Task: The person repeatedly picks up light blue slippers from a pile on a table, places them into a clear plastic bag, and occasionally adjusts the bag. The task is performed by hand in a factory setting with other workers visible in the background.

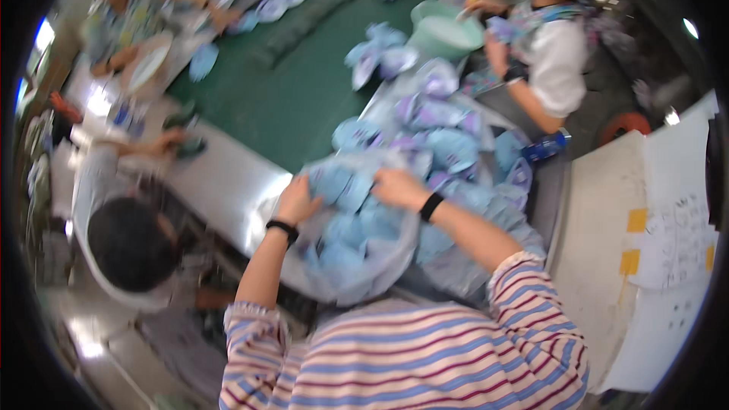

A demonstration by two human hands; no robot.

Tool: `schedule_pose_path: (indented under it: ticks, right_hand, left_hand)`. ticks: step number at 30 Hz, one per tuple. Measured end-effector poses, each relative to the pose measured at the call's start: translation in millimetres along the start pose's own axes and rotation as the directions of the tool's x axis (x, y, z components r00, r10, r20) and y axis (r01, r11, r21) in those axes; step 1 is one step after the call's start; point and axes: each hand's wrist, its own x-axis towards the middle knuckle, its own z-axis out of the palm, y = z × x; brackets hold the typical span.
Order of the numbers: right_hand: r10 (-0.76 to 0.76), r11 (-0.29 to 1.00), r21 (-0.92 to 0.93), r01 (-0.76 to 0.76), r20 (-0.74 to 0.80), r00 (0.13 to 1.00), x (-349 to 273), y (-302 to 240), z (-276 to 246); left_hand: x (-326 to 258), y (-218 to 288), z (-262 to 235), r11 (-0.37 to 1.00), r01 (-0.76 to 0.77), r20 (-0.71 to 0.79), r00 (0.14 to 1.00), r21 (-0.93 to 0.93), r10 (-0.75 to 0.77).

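Left hand (298, 199) grips the clear bag (357, 258); right hand (399, 187) reaches in among blue packets (342, 190) (fingers buried, grip unclear).

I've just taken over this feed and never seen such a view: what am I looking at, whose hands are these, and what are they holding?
There is one picture, from a fisheye camera worn on a person's head, looking down, so straight edges bend. The two bare arms in striped sleeves rising from the bottom are the wearer's. The left hand grips the rim of a clear plastic bag full of pale blue soft packets; the right hand reaches into it. More packets are heaped on the green table. Other people work around it, beside a pale green basin.
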Motion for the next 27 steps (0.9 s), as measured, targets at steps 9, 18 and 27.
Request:
schedule_pose_path:
  ticks: [9,18,27]
  right_hand:
    - [0.166,0.986,0.041,-0.164,-0.04,0.985,22.8,-26.9,4.2]
    - [0.234,0.385,0.913,0.131,-0.234,0.944,10.2,7.9,13.1]
    - [-0.073,-0.448,0.892,0.051,-0.093,0.993,-36.1,4.6,-35.3]
  left_hand:
    - [41.6,-21.4,6.6,0.877,0.129,0.277,0.961,-0.462,0.004]
    - [7.4,0.2,-1.0,0.622,0.129,0.24,0.966,-0.772,0.097]
    - [-43.3,78.0,-25.5,-0.127,0.247,0.203,0.937,-0.961,0.284]
